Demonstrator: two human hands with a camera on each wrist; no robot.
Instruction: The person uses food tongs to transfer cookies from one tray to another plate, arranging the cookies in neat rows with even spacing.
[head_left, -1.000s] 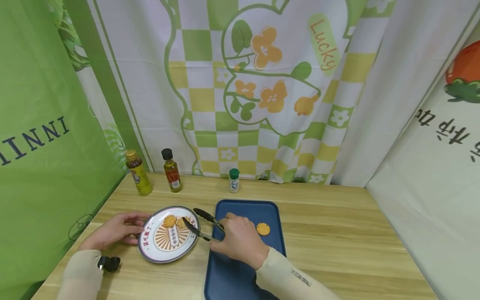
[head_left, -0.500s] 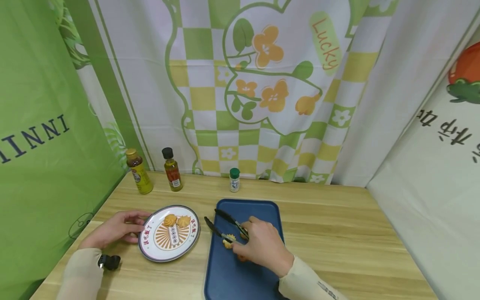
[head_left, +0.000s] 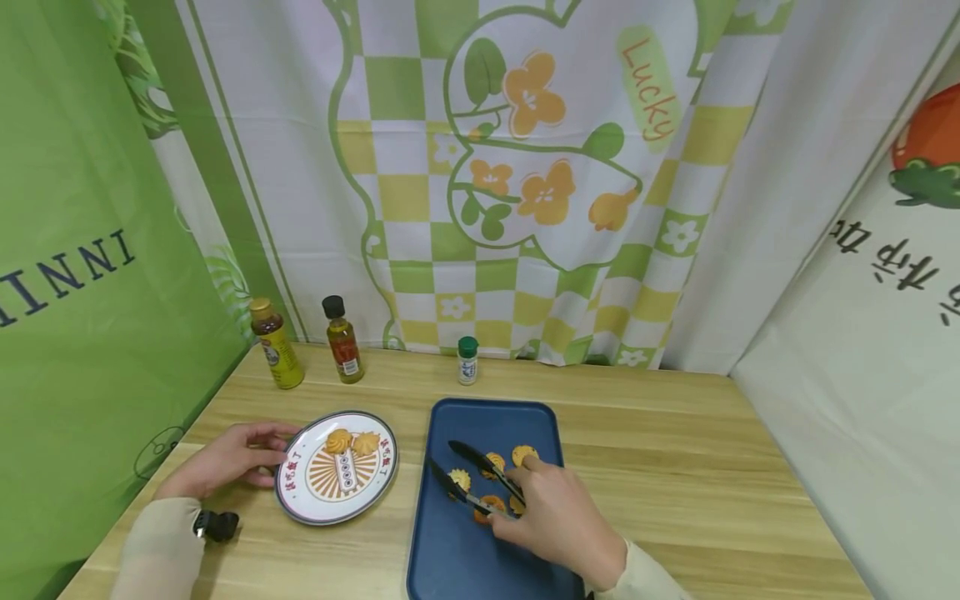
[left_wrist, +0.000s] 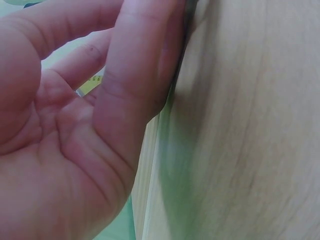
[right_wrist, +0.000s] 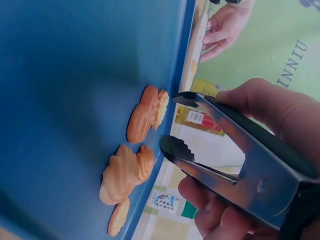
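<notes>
- Head view first: the right hand (head_left: pixel 557 515) is clamped round the tongs (head_left: pixel 471 456), and it hides their hinge end; right wrist view crops that end too.
- Half-covered below them, a brown cookie (head_left: pixel 491 504) and a partly hidden cookie (head_left: pixel 517 505) show only in pieces.
- Look down: the frame slices off the near edge of the blue tray (head_left: pixel 450 550).
- Over to left wrist view, nearly all palm! The left hand (head_left: pixel 236 457) touches the left rim of the plate (head_left: pixel 302 492); whether it pinches, I cannot tell.
- Hands well apart, plate between the tray and the left edge of the bench (head_left: pixel 690 467).
- Now the tongs: metal arms, black tips parted, just beside a pale ridged cookie (head_left: pixel 460 480) near the tray's left edge; contact is hard to make out.
- Golden and round, another cookie (head_left: pixel 524 455) lies near the tray's right edge.
- Two for the plate: a swirled cookie (head_left: pixel 339 441) and a star-shaped cookie (head_left: pixel 366 443), side by side towards its far rim.
</notes>
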